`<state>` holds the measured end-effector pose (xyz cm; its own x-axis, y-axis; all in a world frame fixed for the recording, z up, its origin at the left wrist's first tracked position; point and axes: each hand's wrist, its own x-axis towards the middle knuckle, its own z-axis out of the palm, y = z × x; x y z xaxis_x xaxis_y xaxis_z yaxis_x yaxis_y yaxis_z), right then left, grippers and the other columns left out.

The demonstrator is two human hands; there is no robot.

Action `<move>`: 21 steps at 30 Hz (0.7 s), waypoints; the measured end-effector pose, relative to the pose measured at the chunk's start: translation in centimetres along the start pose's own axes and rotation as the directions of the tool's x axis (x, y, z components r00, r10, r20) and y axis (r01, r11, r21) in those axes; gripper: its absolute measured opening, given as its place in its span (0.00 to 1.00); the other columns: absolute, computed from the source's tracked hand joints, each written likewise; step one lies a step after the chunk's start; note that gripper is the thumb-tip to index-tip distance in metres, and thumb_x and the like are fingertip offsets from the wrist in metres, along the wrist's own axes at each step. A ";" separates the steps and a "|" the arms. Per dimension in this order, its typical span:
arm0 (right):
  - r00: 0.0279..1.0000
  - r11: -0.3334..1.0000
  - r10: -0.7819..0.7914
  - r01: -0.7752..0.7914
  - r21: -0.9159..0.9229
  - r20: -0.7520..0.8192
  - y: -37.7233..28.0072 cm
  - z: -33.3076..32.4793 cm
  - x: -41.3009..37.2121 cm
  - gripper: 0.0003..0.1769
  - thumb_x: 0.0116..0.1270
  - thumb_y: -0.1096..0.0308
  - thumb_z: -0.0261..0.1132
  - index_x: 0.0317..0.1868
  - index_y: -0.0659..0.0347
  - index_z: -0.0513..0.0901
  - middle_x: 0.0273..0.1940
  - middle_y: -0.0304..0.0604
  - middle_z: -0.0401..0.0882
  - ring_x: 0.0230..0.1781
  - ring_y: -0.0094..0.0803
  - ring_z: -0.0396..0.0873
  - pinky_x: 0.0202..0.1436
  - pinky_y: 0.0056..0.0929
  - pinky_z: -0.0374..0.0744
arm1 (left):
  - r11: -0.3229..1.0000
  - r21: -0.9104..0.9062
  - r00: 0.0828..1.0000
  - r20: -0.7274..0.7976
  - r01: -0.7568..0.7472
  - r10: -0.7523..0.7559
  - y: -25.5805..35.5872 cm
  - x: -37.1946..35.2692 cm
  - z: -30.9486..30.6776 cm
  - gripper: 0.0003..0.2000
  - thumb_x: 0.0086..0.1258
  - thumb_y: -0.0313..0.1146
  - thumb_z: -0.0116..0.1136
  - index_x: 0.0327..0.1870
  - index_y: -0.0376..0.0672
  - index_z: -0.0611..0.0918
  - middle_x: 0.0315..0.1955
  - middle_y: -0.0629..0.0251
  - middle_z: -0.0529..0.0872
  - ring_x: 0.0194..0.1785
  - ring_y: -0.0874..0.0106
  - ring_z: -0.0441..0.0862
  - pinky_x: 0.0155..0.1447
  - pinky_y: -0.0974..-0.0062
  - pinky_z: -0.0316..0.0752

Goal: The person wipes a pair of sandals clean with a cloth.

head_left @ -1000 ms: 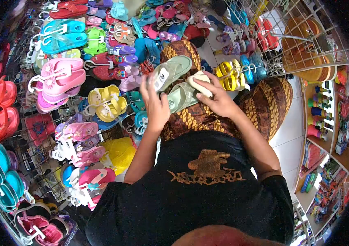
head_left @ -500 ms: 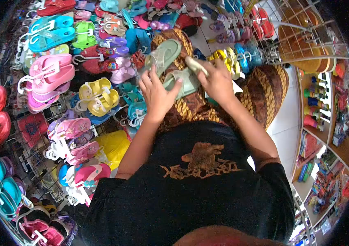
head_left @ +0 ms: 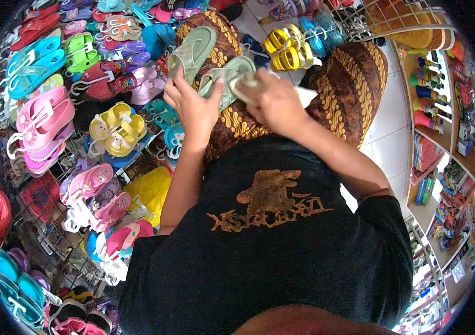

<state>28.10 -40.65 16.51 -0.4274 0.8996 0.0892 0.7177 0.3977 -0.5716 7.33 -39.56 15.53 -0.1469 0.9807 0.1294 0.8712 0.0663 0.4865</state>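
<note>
A pair of pale green sandals with clear straps lies over my lap, one sandal (head_left: 206, 42) farther away and the other sandal (head_left: 223, 75) nearer my right hand. My left hand (head_left: 195, 109) grips them at the straps, its thumb on the nearer one. Over the end of that nearer sandal, my right hand (head_left: 282, 106) is closed on a pale cloth (head_left: 247, 89), smeared by motion. A white piece (head_left: 306, 96) shows beside the right hand, on the brown batik fabric (head_left: 349, 84) over my legs.
Racks of children's sandals crowd the left, including pink clogs (head_left: 45, 114) and yellow sandals (head_left: 117, 128). Ahead hang more yellow sandals (head_left: 287, 47). Shelves of small goods (head_left: 432, 100) stand at the right, beside white floor tiles (head_left: 388, 134).
My right hand has moved left with the cloth, onto the end of the nearer sandal. The left hand keeps its grip. The whole view has shifted slightly.
</note>
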 end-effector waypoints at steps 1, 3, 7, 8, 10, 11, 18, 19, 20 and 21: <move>0.999 0.998 -0.018 0.015 0.054 0.044 -0.3 0.3 -0.3 0.22 0.57 0.65 0.74 0.54 0.48 0.90 0.48 0.50 0.78 0.48 0.49 0.83 0.52 0.46 0.83 | 1.000 0.000 1.000 0.011 -0.013 0.013 0.0 0.0 -0.2 0.46 0.60 0.48 0.78 0.73 0.31 0.65 0.65 0.39 0.66 0.70 0.42 0.60 0.76 0.45 0.55; 0.998 0.986 -0.055 0.060 0.155 -0.036 0.8 -0.9 0.1 0.21 0.57 0.67 0.74 0.54 0.49 0.90 0.50 0.50 0.80 0.47 0.48 0.84 0.54 0.46 0.83 | 1.000 -0.012 1.000 0.017 -0.010 0.010 -0.1 0.2 -0.3 0.45 0.60 0.48 0.78 0.72 0.31 0.66 0.65 0.38 0.66 0.70 0.42 0.60 0.76 0.45 0.55; 0.994 0.999 -0.018 0.014 -0.034 -0.104 1.7 -2.4 1.0 0.23 0.57 0.68 0.73 0.56 0.52 0.88 0.52 0.49 0.81 0.46 0.46 0.86 0.53 0.44 0.86 | 1.000 -0.018 1.000 0.001 0.025 -0.025 0.1 -0.2 -0.3 0.44 0.60 0.47 0.77 0.72 0.31 0.67 0.65 0.39 0.67 0.71 0.42 0.60 0.76 0.45 0.56; 0.996 0.997 -0.054 0.050 -0.052 -0.077 1.1 -1.5 0.6 0.23 0.57 0.67 0.74 0.56 0.52 0.88 0.51 0.49 0.81 0.47 0.46 0.86 0.52 0.44 0.86 | 1.000 -0.012 1.000 -0.006 0.018 -0.018 0.3 -0.1 -0.3 0.44 0.61 0.47 0.77 0.72 0.31 0.67 0.65 0.39 0.67 0.71 0.42 0.60 0.76 0.45 0.56; 0.996 0.985 -0.059 0.048 0.164 0.062 -0.4 -0.2 -0.7 0.23 0.58 0.66 0.73 0.57 0.49 0.88 0.49 0.50 0.82 0.47 0.47 0.85 0.55 0.44 0.84 | 1.000 0.001 1.000 0.009 -0.018 0.018 0.5 -0.2 -0.6 0.43 0.61 0.47 0.77 0.72 0.32 0.67 0.65 0.39 0.66 0.70 0.42 0.61 0.76 0.45 0.56; 0.997 0.957 -0.060 0.045 0.288 0.043 0.2 -0.4 -0.5 0.23 0.59 0.67 0.72 0.57 0.48 0.89 0.47 0.50 0.82 0.47 0.48 0.85 0.55 0.44 0.84 | 0.999 0.008 0.999 0.018 -0.036 0.036 0.5 -0.2 -0.7 0.43 0.61 0.46 0.77 0.72 0.32 0.67 0.65 0.39 0.66 0.70 0.43 0.61 0.76 0.45 0.56; 0.997 0.983 -0.018 0.031 0.178 -0.073 2.4 1.0 -0.1 0.23 0.60 0.63 0.71 0.57 0.50 0.89 0.53 0.49 0.80 0.52 0.49 0.85 0.58 0.44 0.84 | 0.999 -0.033 1.000 -0.018 -0.006 0.005 0.4 -0.1 -0.5 0.43 0.60 0.48 0.78 0.71 0.33 0.69 0.64 0.40 0.68 0.70 0.43 0.62 0.76 0.46 0.56; 0.999 0.974 -0.031 0.039 0.222 -0.041 1.9 1.0 -0.4 0.23 0.59 0.63 0.72 0.57 0.50 0.89 0.53 0.49 0.80 0.52 0.49 0.85 0.59 0.44 0.84 | 0.999 -0.024 0.999 -0.015 -0.030 0.030 0.5 0.0 -0.7 0.43 0.60 0.49 0.77 0.71 0.33 0.69 0.64 0.41 0.68 0.70 0.43 0.62 0.76 0.46 0.56; 0.999 0.962 -0.044 0.044 0.270 -0.004 1.5 0.9 -0.7 0.23 0.59 0.62 0.72 0.57 0.50 0.89 0.53 0.49 0.80 0.53 0.49 0.84 0.59 0.44 0.83 | 0.999 -0.012 0.999 -0.010 -0.049 0.049 0.4 -0.1 -0.8 0.43 0.61 0.49 0.77 0.71 0.33 0.69 0.64 0.41 0.68 0.71 0.43 0.62 0.75 0.46 0.56; 0.999 0.938 -0.028 0.020 0.345 0.019 1.7 0.3 -0.5 0.23 0.59 0.62 0.71 0.57 0.50 0.89 0.53 0.49 0.80 0.54 0.49 0.84 0.60 0.44 0.83 | 0.999 -0.042 0.999 -0.027 -0.031 0.030 0.0 -0.2 -0.6 0.42 0.63 0.52 0.76 0.71 0.34 0.70 0.64 0.41 0.68 0.71 0.43 0.62 0.76 0.47 0.55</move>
<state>29.34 -40.45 15.23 -0.4582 0.8843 0.0897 0.4751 0.3290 -0.8161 7.10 -39.86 16.07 -0.1336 0.9768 0.1675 0.8547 0.0280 0.5183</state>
